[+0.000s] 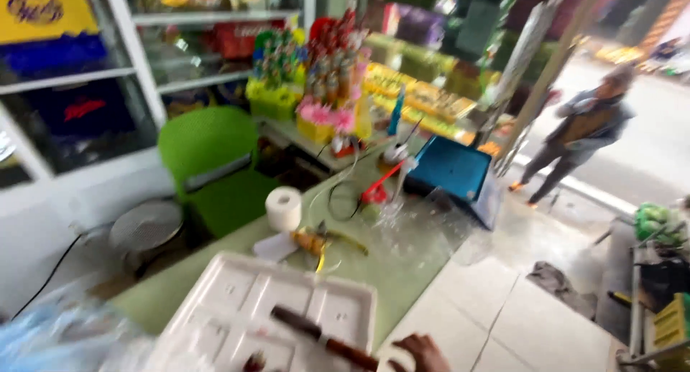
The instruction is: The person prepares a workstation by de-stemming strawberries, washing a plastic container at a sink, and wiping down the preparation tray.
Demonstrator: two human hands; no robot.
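Green chair (208, 153), white tray (237, 300), blue box (449, 169).

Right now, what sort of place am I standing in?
Probably a small street-side shop or snack stall. Bright packaged goods fill the display racks, a counter holds a white compartment tray and a paper roll, and the front opens onto a pavement where a passer-by walks.

Bright daylight pours in from the open street side at right; heavy motion blur smears everything, worst at the lower left corner.
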